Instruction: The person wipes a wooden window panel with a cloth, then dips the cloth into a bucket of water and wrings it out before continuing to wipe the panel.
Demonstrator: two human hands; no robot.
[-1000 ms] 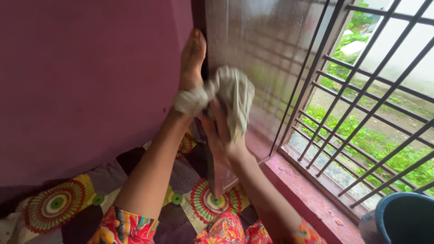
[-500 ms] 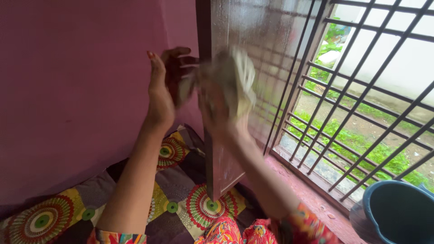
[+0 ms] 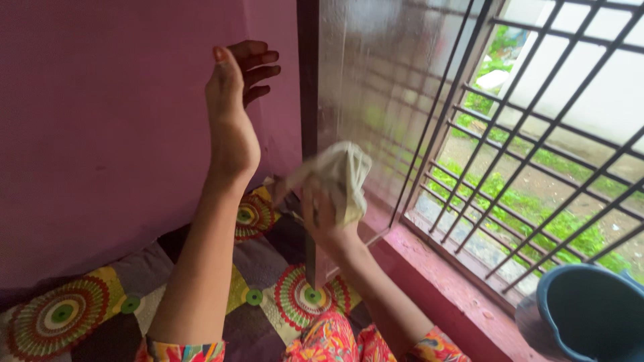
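Observation:
My right hand (image 3: 323,216) grips a crumpled pale cloth (image 3: 341,174) and presses it against the lower part of an open window shutter with frosted glass (image 3: 376,87) in a dark wooden frame (image 3: 308,100). My left hand (image 3: 236,100) is raised beside the frame's edge, fingers spread against the magenta wall (image 3: 107,134), holding nothing. The bottom corner of the shutter hangs just above the bedding.
A dark metal window grille (image 3: 537,134) stands to the right, with grass and a path outside. A reddish sill (image 3: 456,295) runs below it. A blue bucket (image 3: 590,315) sits at the lower right. A patterned bedspread (image 3: 255,288) lies below my arms.
My right hand has wiped the cloth down the glass from the upper part to the lower part. My left hand has lifted a little higher beside the frame.

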